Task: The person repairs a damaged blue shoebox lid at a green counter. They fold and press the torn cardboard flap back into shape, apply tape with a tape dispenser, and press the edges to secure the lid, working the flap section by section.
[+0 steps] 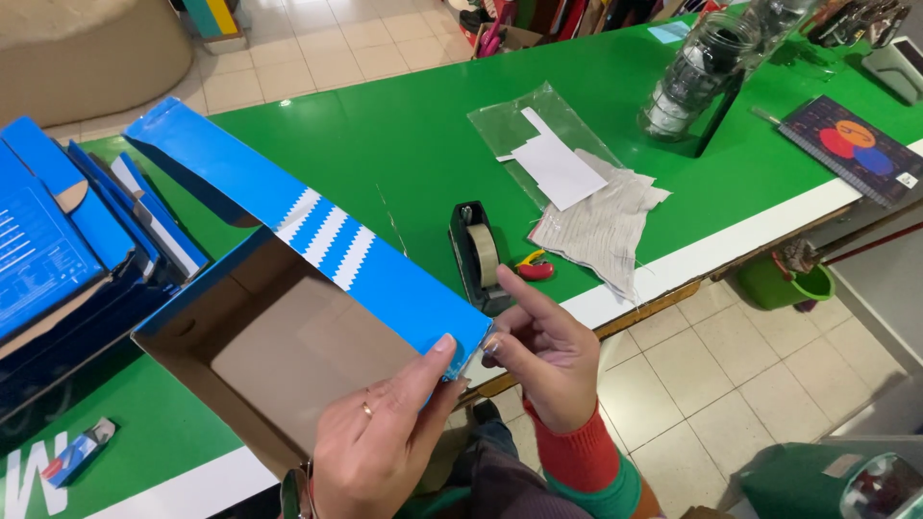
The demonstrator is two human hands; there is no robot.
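Open blue cardboard shoe box (288, 327), brown inside, white stripes on its side wall, sits at the near edge of the green tabletop (404, 144). Left hand (380, 442), ring on one finger, pinches the box's near right corner, thumb pressed to the blue wall. Right hand (548, 351) meets the same corner from the other side, fingertips closed on the cardboard edge, index finger raised. Both hands clamped on the box, nothing else held.

Risk, as judged: the box overhangs the table's white border strip (731, 245); a pull toward the body could tip it off the edge. Thin card at the pinched corner could crease or tear if both hands twist against each other.

Surface: black tape dispenser (478, 258) just beside the box's right end; small red-and-yellow item (534, 267) near it. Grey cloth (601, 226) with white paper pieces (556, 168) and a clear plastic bag (524, 125) further back. Glass jar (700, 72) far right, dark notebook (851, 149) beyond. Stack of blue boxes (67, 250) at left. Room: pale tiled floor (731, 365), green bucket (793, 284) under the table.
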